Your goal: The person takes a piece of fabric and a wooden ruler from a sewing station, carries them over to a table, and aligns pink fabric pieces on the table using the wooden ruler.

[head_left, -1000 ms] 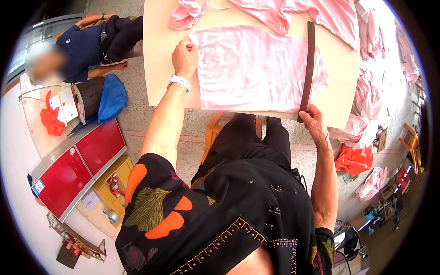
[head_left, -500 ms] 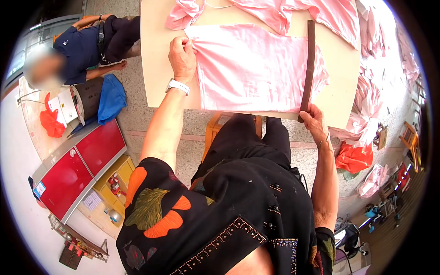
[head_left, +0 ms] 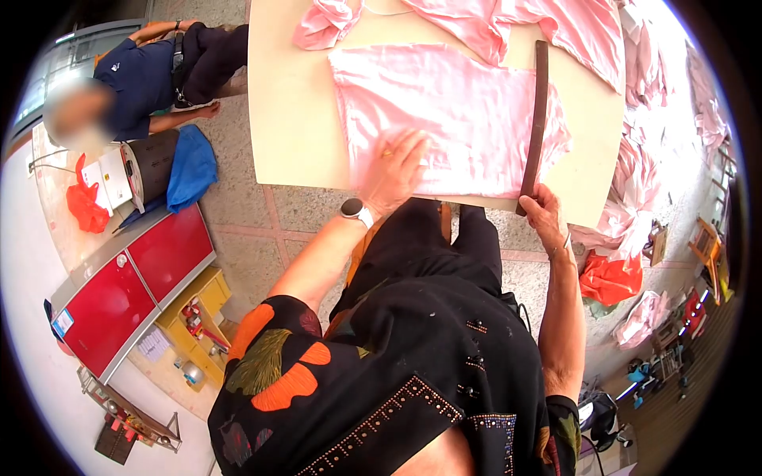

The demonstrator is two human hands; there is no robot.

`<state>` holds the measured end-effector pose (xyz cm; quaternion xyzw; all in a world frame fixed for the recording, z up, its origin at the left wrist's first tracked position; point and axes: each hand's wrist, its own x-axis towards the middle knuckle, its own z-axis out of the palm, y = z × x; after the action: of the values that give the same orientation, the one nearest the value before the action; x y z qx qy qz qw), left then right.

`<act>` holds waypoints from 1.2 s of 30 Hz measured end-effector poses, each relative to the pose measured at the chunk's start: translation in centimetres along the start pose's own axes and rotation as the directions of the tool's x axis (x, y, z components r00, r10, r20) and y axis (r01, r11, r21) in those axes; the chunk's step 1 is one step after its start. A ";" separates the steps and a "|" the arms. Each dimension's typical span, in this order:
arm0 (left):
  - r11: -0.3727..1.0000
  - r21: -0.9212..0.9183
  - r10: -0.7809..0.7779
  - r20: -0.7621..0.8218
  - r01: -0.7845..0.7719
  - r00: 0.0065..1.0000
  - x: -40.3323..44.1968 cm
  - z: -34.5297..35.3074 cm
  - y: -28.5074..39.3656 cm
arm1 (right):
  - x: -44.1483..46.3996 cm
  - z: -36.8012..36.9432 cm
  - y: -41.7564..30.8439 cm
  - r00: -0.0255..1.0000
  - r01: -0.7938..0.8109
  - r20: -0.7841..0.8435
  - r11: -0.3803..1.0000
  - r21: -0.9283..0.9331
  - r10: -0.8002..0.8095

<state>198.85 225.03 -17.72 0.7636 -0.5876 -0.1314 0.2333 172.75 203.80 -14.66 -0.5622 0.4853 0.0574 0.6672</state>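
A piece of pink fabric [head_left: 452, 103] lies spread on the pale tabletop [head_left: 294, 135]. My left hand [head_left: 397, 168] rests flat on its near left part, fingers stretched out and slightly blurred. Across the right part of the fabric lies a long, narrow dark brown strip [head_left: 537, 119], with some fabric showing beyond it. At the table's near edge, my right hand [head_left: 544, 213] pinches the strip's near end between thumb and fingers.
More pink fabric [head_left: 556, 32] lies at the table's far side. Pink cloth [head_left: 635, 174] is heaped to the right, above a red bag [head_left: 609, 278]. Another person [head_left: 143, 87] is at the left, near red cabinets [head_left: 107, 325].
My left hand has let go of the fabric's far left corner and moved nearer and rightward, now flat on the cloth. My right hand stays on the strip's end.
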 end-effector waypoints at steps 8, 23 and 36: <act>0.845 0.368 -0.408 -0.027 0.388 0.913 -5.3 -0.6 -1.2 | 0.8 0.2 1.4 0.999 0.039 -0.003 0.997 -0.070 -0.040; 0.873 0.335 -0.314 -0.167 0.353 0.935 1.6 -3.2 -7.2 | 0.2 0.5 -0.7 0.999 -0.012 -0.045 0.997 -0.080 0.008; 0.984 0.030 -0.171 -0.141 0.176 0.975 14.5 -2.6 -6.9 | 0.3 0.9 -0.7 0.999 0.006 -0.045 0.999 -0.037 -0.008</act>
<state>209.81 213.03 -17.96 0.8240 -0.5037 -0.0859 0.2448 173.85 204.10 -14.44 -0.5773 0.4971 0.0511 0.6458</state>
